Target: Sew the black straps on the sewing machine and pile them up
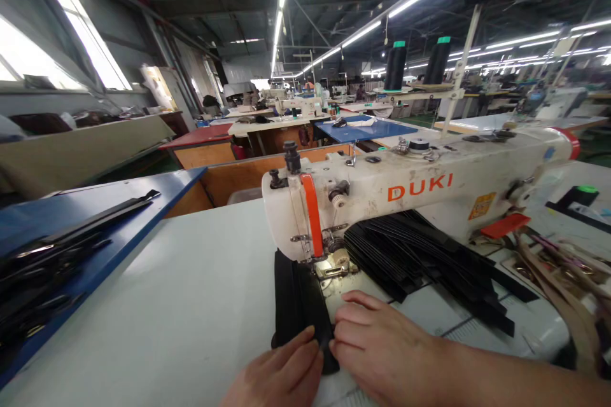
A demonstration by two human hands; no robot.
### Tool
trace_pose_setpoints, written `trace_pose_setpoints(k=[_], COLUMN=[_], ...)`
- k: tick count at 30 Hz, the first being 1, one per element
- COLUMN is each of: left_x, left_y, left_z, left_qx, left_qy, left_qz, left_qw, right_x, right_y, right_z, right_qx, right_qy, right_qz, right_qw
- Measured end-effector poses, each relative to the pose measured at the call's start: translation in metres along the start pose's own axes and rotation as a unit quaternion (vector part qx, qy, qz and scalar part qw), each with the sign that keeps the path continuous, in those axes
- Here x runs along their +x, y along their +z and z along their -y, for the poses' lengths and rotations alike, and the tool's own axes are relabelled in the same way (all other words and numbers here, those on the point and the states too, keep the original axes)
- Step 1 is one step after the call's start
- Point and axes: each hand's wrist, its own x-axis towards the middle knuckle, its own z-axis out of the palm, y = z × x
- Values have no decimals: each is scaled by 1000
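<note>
A black fabric strip (296,299) lies lengthwise under the needle area of a white sewing machine (363,194) marked DUKI. My left hand (284,375) presses its fingers together on the near left part of that strip. On the strip's right edge, the curled fingers of my right hand (377,340) grip the material; the thumb is mostly hidden. The lit metal presser area (337,266) sits just beyond my fingers. Under the machine's arm rests a fanned pile of black strips (420,261), to the right of the needle.
At the left stands a blue table (143,210) with long black pieces (62,254) on it. Beige straps (558,292) lie at the machine's right end. Two black thread cones (395,68) stand on a rack above. More sewing stations fill the background.
</note>
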Motion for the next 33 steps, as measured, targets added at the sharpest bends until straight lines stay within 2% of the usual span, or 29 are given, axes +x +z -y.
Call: trace_pose_setpoints(k=[3,11,16,21,28,31,33], left_x=[-1,30,31,31,33,19,2], left_y=[6,-6,3,9,7,-3,-12], left_z=[13,41,62,75,73,57,36], left_qx=[-27,-23,-60,-64,-40,-10,18], left_qy=[-13,-31,-76,-75,-90,-93,-90], left_qz=[32,54,70,71,60,49,38], left_qw=[999,998,993,993,993,994,995], right_x=[10,27,28,28,26,23,21], right_y=[2,12,19,23,23,22,22], right_z=[-11,-29,-28,-30,-28,-25,-23], right_qx=[-2,-5,10,14,26,53,77], right_qy=[16,71,100,102,100,109,109], right_qz=[-2,-33,-60,-79,-91,-100,-112], right_qw=[1000,997,993,992,990,988,985])
